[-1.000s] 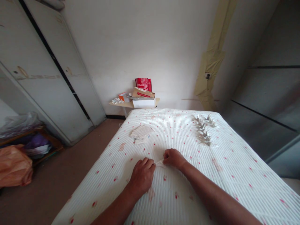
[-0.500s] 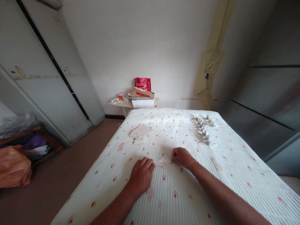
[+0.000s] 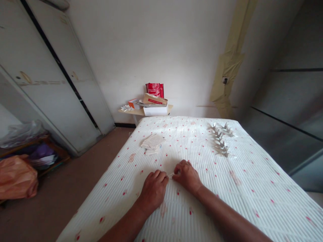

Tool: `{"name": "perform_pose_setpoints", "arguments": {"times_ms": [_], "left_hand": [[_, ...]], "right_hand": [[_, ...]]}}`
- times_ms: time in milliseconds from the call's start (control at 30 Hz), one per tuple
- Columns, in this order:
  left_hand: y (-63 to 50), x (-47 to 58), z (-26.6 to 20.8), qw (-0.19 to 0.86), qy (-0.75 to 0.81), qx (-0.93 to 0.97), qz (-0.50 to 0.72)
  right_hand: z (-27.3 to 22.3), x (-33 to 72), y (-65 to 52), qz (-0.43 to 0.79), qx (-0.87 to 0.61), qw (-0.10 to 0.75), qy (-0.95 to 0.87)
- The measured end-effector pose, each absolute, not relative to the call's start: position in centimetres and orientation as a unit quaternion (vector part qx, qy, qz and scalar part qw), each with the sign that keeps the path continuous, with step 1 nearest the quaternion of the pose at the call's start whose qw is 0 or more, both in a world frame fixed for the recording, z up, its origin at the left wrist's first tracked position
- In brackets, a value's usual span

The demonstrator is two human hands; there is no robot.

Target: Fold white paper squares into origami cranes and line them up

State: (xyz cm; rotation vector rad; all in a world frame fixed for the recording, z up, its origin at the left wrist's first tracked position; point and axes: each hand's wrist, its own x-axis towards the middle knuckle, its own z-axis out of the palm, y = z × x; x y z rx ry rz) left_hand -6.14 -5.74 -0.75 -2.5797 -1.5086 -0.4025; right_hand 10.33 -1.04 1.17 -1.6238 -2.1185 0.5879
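The bed's quilted cover point(image 3: 186, 211), ribbed and padded, gives a soft base, so I judge creases pressed on it will come out less crisp than on a hard top. The left hand point(image 3: 154, 188) pinches one end of a small paper piece point(image 3: 171, 175) lying between the hands; the right hand point(image 3: 187, 175) has its fingers drawn narrow over the other end, but whether they grip or press I cannot tell. The paper should be feather-light, bendable and easily torn, best held at its edges. As for writing, the red bag point(image 3: 153, 90) and the brown cardboard point(image 3: 153, 98) carry lettering too small to read; the stacked sheets point(image 3: 152, 142) show rows of fine, illegible print.
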Motion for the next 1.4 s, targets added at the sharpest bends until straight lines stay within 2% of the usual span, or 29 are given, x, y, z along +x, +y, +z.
{"name": "perform_pose_setpoints", "arguments": {"times_ms": [600,733,833,933,1100,1400], "left_hand": [[-5.8,-6.2,-0.8,0.054,-0.505,-0.851,-0.131],[-5.8,-6.2,-0.9,0.053,-0.504,-0.851,-0.138],[-5.8,-6.2,-1.0,0.05,-0.503,-0.85,-0.149],[-5.7,-6.3,-0.9,0.041,-0.505,-0.845,-0.169],[-5.5,-6.1,-0.3,0.003,-0.526,-0.823,-0.217],[-3.9,-4.7,-0.5,-0.04,-0.515,-0.777,-0.359]], "right_hand": [[0.4,14.2,0.8,0.208,-0.619,0.163,-0.74],[-0.2,15.6,0.4,0.203,-0.56,0.253,-0.762],[-0.1,15.8,-0.4,0.165,-0.43,0.329,-0.824],[0.3,15.4,-1.0,0.126,-0.355,0.29,-0.88],[0.1,14.6,-0.4,0.134,-0.364,0.221,-0.895],[0.1,14.8,0.4,0.26,-0.365,0.313,-0.837]]}}
